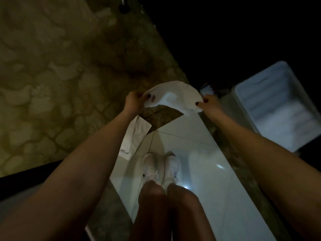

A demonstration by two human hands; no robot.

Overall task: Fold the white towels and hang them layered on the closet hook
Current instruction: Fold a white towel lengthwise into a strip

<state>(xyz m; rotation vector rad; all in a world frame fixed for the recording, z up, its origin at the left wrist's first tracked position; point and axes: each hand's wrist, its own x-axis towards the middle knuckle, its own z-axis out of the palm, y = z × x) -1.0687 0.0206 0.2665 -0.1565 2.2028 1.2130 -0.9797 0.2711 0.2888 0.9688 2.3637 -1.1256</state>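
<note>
**Holding white towel (173,96) spread btwn L hand (134,101) & R hand (209,103)**

Both pinch it: thumbs on top, fingers curled under the edges. Towel's in the air over the stone counter (52,75) corner. Small dark-red flower emblem (153,98) by my L thumb, too blurred to read any txt. 2nd towel (137,134) lies at the counter edge under my L wrist. Pale tub (278,105) sits off right.

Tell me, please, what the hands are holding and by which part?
One small white cloth towel: the left hand pinches its end with the dark emblem, the right hand the opposite end.
</note>
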